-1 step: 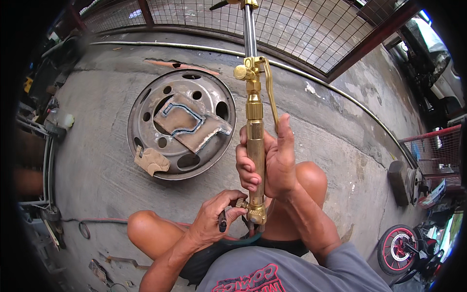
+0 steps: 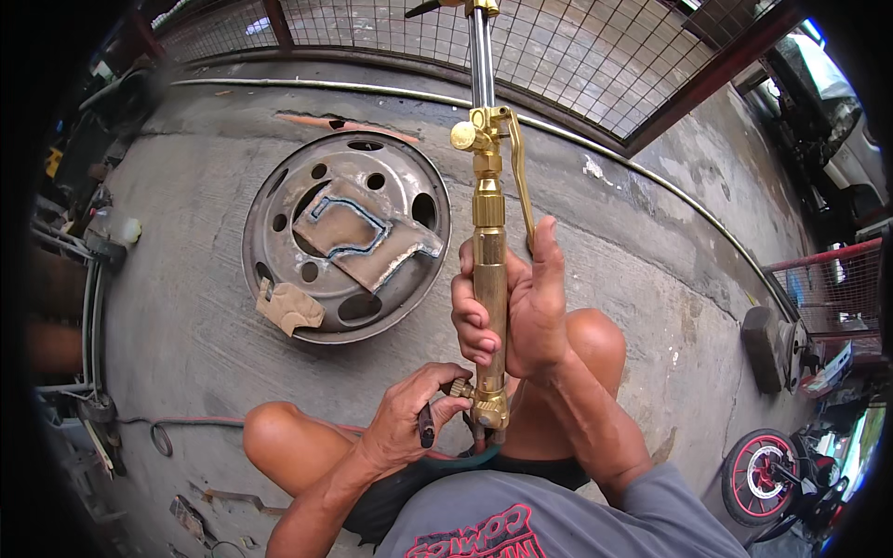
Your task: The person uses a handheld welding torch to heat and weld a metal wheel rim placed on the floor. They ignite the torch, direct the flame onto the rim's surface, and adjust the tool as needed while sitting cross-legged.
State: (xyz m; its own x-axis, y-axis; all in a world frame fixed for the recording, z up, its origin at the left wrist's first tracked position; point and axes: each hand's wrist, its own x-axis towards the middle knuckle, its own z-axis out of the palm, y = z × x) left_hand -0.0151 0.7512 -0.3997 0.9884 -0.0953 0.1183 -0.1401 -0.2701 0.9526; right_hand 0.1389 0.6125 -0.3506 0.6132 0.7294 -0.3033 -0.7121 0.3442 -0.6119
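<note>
My right hand [image 2: 535,312] is wrapped round the brass handle of a cutting torch [image 2: 489,251], its thumb pointing up. The torch stands lengthwise in front of me; its head runs out of the top of the picture. At its lower end my left hand [image 2: 402,416] pinches a knurled brass valve knob [image 2: 459,388]. A dark, thin stick-like thing [image 2: 426,426] pokes out of that same hand; its kind is unclear. To the left lies a steel wheel rim [image 2: 258,228], bearing a metal plate [image 2: 353,231] with cut edges and a torn cardboard piece [image 2: 292,309].
Red and green hoses [image 2: 456,460] run from the torch across my lap. A red-framed mesh gate [image 2: 595,65] stands ahead, with a pale pipe [image 2: 670,181] along the floor. On the right are a grey metal block [image 2: 770,353] and a red-rimmed motorcycle wheel [image 2: 761,474].
</note>
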